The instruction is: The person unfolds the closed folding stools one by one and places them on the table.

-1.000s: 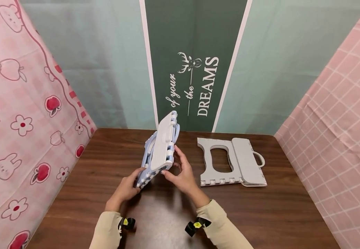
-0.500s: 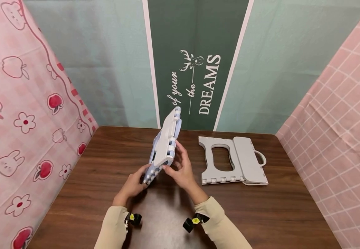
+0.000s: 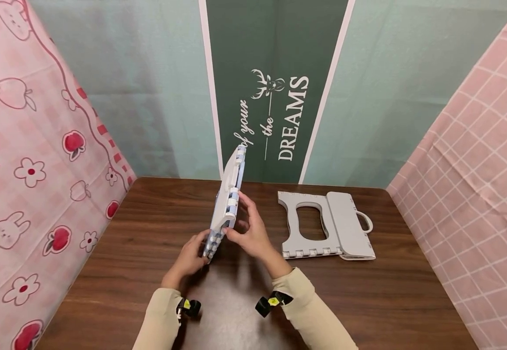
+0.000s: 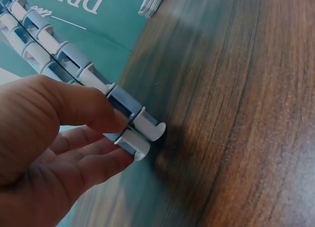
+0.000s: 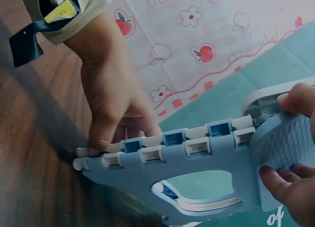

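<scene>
A blue and white folding step stool [image 3: 225,199] stands on edge, folded nearly flat and tilted, between the two hands. My left hand [image 3: 189,257] pinches its lower hinged end; in the left wrist view the thumb lies across the hinge knuckles [image 4: 106,91], with the fingers behind. My right hand [image 3: 253,236] grips the top-panel end. The right wrist view shows its thumb and fingers around the textured blue panel [image 5: 283,143], beside the blue leg frame [image 5: 133,170] with its oval opening.
A second folding stool, white [image 3: 351,226], lies folded flat on the brown wooden table [image 3: 393,291] to the right, its carry handle [image 3: 369,222] pointing right. A green cloth backdrop [image 3: 275,39] hangs behind; pink patterned cloths [image 3: 39,204] flank both sides.
The blue and white stool's panels have swung closer together, and it has turned more edge-on to the head view. Both hands keep hold of it; the left has moved slightly right. The white stool stays put.
</scene>
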Tool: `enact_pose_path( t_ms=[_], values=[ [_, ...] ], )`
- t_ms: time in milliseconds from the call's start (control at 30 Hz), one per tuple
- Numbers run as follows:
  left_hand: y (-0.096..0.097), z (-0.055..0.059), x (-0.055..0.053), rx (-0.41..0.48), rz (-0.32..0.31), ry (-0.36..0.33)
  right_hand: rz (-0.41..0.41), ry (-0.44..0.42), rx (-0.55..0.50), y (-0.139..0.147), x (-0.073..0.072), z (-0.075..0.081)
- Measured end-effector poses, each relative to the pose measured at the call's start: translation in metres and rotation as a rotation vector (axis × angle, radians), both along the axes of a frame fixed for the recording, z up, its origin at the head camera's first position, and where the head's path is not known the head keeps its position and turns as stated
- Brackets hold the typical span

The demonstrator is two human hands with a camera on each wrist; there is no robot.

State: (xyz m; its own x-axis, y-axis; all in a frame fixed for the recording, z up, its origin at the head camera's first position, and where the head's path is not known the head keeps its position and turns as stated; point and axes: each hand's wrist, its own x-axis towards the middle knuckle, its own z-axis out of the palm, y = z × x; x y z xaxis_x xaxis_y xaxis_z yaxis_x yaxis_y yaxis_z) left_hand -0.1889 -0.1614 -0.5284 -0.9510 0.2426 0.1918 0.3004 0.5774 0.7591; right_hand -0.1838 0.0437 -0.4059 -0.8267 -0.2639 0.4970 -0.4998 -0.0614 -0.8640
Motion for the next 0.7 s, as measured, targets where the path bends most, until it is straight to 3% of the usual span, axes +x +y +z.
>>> enact_pose_path(
  t_ms=[200,700],
  values=[
    [0.001,-0.001,-0.003,0.059,-0.019,-0.052,0.004,0.018,0.071,-0.003,-0.003,0.011],
    [0.002,-0.004,-0.006,0.098,-0.021,-0.076,-0.063,0.027,0.176,-0.016,-0.001,0.023]
  ],
)
